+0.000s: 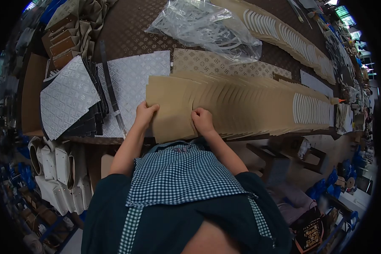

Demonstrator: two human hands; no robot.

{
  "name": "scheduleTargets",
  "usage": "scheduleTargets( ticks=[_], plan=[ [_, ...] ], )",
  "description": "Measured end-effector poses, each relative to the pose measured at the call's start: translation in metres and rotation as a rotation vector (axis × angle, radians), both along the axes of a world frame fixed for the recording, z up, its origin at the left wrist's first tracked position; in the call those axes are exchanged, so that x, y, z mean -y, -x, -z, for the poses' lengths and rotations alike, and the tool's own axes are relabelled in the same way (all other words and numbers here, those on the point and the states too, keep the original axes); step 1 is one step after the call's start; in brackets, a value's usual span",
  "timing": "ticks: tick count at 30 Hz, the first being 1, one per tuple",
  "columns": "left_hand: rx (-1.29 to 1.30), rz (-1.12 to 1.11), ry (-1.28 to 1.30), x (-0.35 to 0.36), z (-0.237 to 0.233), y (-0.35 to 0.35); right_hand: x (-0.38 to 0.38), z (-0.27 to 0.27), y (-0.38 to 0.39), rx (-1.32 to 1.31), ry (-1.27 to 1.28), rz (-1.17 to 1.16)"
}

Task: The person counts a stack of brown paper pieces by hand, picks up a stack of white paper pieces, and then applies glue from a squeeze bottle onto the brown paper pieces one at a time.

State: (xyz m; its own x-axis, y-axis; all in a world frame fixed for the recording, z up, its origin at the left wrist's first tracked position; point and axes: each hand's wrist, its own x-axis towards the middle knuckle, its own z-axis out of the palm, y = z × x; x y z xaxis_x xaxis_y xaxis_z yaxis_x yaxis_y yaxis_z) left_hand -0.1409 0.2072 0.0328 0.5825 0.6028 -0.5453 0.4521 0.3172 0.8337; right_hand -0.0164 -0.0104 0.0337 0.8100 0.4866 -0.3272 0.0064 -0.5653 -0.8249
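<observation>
A long row of overlapping tan sheets (241, 103) is fanned across the table in front of me. White curved strips (305, 109) show on the sheets toward the right end. My left hand (146, 113) pinches the left edge of the leftmost tan sheet (170, 106), thumb on top. My right hand (203, 120) is closed at that sheet's right edge, where it meets the overlapping row. The right fingertips are curled, and the sheet's edge runs into them.
Left stands a stack of patterned grey-white pieces (67, 99) beside a dark metal ruler (110, 84). Folded beige fabric with brown patches (63, 46) lies behind it. A clear plastic bag (207, 31) and a second fanned row (283, 38) lie at the back.
</observation>
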Motion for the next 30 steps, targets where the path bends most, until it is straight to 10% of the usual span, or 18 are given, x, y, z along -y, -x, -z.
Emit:
scheduleTargets(
  ticks=[30],
  plan=[
    [0.067, -0.003, -0.116, -0.014, -0.008, 0.004, 0.008, -0.003, 0.005, 0.345, 0.118, -0.086]
  ],
)
